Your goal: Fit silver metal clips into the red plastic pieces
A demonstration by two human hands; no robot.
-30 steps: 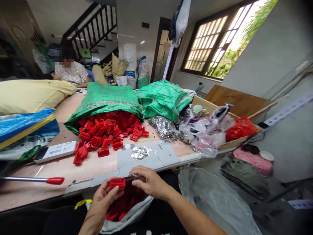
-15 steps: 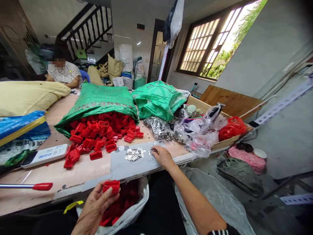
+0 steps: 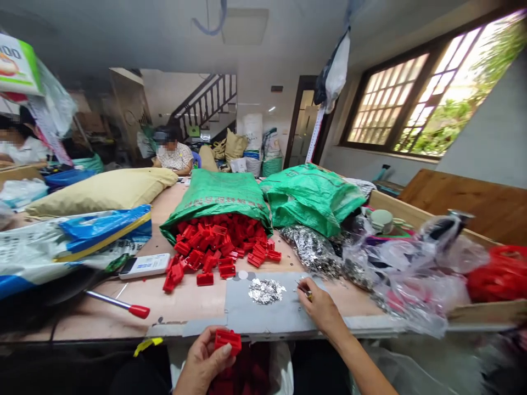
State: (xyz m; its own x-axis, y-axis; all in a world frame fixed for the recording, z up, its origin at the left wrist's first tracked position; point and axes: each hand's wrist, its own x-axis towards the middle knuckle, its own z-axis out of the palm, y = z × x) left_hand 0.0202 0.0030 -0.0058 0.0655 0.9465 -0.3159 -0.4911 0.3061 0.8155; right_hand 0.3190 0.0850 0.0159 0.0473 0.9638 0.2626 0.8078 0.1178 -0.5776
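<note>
Red block (image 3: 227, 338) in left fingers (image 3: 221, 355) sits near table edge (image 3: 177, 329), silver pieces (image 3: 265, 291) apart.

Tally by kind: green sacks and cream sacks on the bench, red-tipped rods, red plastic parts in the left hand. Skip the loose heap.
Green sacks: 2
Cream sack: 1
Red-tipped rod: 1
Red plastic part in left hand: 1
Total: 5

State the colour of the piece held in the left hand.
The piece is red, shown in the head view.
</note>
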